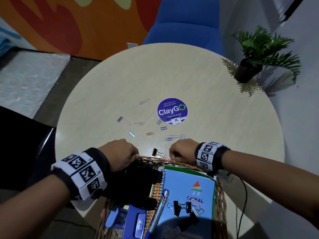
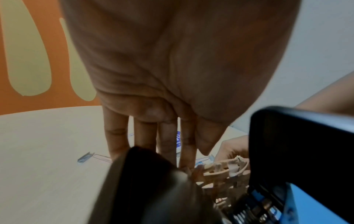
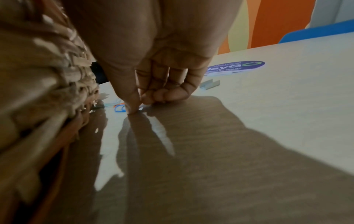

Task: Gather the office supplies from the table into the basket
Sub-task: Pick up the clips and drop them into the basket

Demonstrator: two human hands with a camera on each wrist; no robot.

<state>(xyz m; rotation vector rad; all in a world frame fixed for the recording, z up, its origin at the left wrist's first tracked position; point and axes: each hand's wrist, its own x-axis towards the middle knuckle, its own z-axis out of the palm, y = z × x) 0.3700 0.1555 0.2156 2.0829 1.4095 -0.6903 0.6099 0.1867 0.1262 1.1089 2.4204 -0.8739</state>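
The right hand [image 3: 153, 63] is down on the table [image 1: 207, 118] just beyond the basket's far rim, its fingers [image 3: 164, 91] curled under and thumb tip pressed to the surface beside a blue paper clip [image 3: 119, 108]; whether the clip is actually pinched between thumb and finger cannot be told. The left hand [image 1: 120, 154] lies over the far left corner of the basket [image 1: 220, 195], fingers extended and reaching down past the woven rim in the left wrist view; it grips nothing that can be made out.

Between the two hands, against the basket rim, a black binder clip [image 1: 155, 152] sits on the table. Beyond the knuckles, loose paper clips [image 1: 144, 101] and staple strips [image 1: 119, 119] are scattered toward a round purple sticker [image 1: 172, 110] near the table's middle, well apart from each other. The far half of the table is open up to its curved edge, with a potted plant [image 1: 248, 69] off the right edge and a blue chair [image 1: 186, 23] behind.

The basket stands at the near edge of the table, holding a blue spiral notebook [image 1: 188, 192], two binder clips [image 1: 183, 207], a pen [image 1: 159, 207] and a black object under the left wrist. Both forearms come in from the near side, wrists banded with marker tags.
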